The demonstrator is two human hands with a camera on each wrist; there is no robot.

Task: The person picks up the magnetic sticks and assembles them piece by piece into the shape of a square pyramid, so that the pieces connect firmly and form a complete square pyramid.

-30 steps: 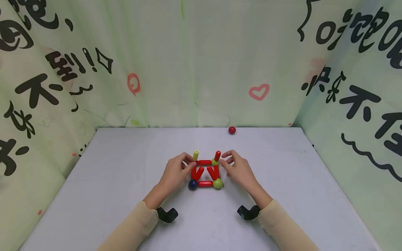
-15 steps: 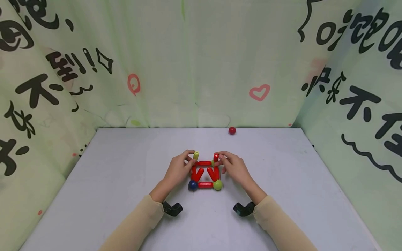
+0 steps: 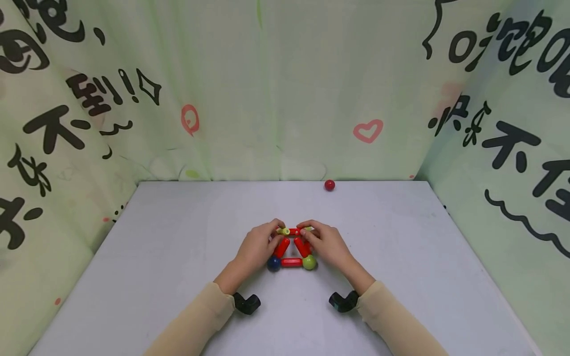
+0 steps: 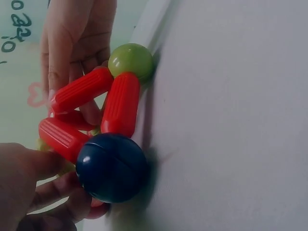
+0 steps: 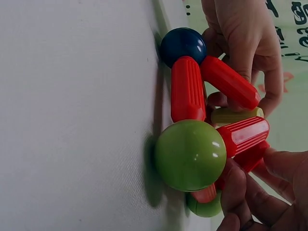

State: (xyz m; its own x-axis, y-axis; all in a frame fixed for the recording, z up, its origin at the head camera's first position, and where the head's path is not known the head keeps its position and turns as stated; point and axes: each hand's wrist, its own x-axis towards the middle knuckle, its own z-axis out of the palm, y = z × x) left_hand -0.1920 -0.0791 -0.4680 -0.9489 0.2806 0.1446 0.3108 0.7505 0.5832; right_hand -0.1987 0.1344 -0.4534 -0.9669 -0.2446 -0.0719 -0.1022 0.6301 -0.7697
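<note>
Two hands hold a small frame of magnetic balls and rods on the table. A dark blue ball (image 3: 273, 263) and a green ball (image 3: 309, 262) form its front corners, joined by a red rod (image 3: 291, 262). From each front corner a red rod leans up and inward. At the back left, my left hand (image 3: 260, 245) pinches a yellow-green rod (image 5: 236, 115), tilted inward. My right hand (image 3: 328, 244) pinches a red rod (image 5: 252, 156) at the back right, tilted inward too. Fingers partly hide the back corners; another green ball (image 5: 204, 206) shows low there.
A loose red ball (image 3: 329, 185) lies near the far edge of the white table (image 3: 200, 207). Printed curtains (image 3: 276, 99) stand behind and at both sides. A black wrist-worn piece (image 3: 247, 303) sticks out from each cuff.
The yellow-green rod and the back-right red rod have tipped inward from upright, toward the middle. My right hand has come in from beside the frame and taken hold of the red rod.
</note>
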